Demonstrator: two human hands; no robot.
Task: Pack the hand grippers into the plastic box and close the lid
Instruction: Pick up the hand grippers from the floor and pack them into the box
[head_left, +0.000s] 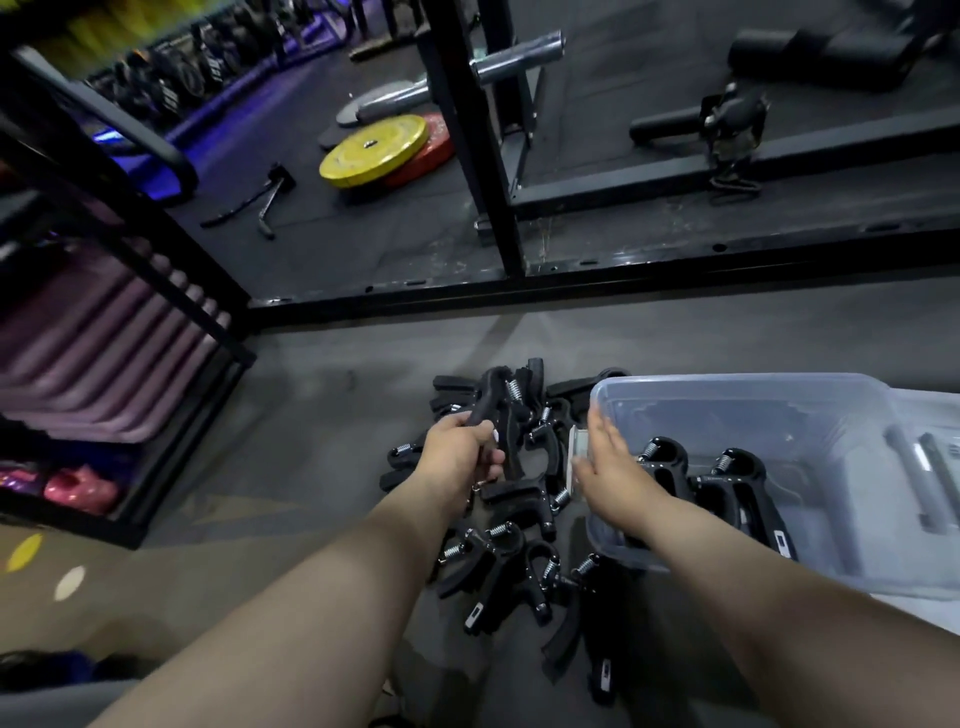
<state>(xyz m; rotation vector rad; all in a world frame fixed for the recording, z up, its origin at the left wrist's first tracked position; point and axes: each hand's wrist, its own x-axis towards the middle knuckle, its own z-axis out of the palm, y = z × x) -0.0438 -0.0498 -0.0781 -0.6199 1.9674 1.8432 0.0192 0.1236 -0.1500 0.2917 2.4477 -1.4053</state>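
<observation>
A heap of several black hand grippers (511, 556) with steel springs lies on the grey floor left of a clear plastic box (737, 400). My left hand (460, 454) is shut on one black hand gripper (491, 397), lifted just above the heap. My right hand (610, 462) is flat and open over the box's left rim, holding nothing. Two hand grippers (706, 480) lie inside the box. The box's lid (930, 467) lies under or behind its right side, only partly in view.
A black steel rack frame (498, 208) runs across the floor beyond the heap. Yellow and red weight plates (382, 150) lie further back. A black shelf with purple mats (98, 353) stands at the left.
</observation>
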